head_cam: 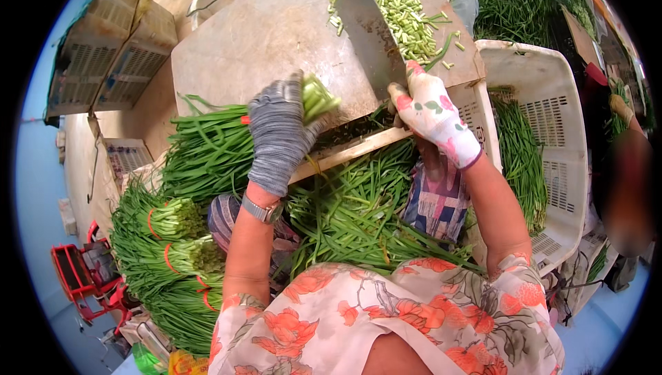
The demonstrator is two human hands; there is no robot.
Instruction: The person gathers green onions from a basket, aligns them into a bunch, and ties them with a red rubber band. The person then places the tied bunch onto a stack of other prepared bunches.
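Observation:
My left hand [279, 129], in a grey knitted glove, is closed around a bunch of garlic chives [209, 147]. Their pale stem ends point right over a worn board [243, 49], the leaves trail left, and a red band shows beside the glove. In a floral glove, my right hand [432, 111] grips a broad cleaver [368, 34] at the board's right side, its blade pointing away from me. The cleaver's handle is mostly hidden by the fingers. Short cut stem pieces [401, 18] are heaped beyond and right of the blade.
Banded chive bunches [173, 220] are stacked at my left. Loose leaves [357, 209] cover my lap. A white plastic crate [556, 75] on the right holds more chives. Stacked crates [111, 59] stand far left. Another person's gloved hand [620, 107] shows at far right.

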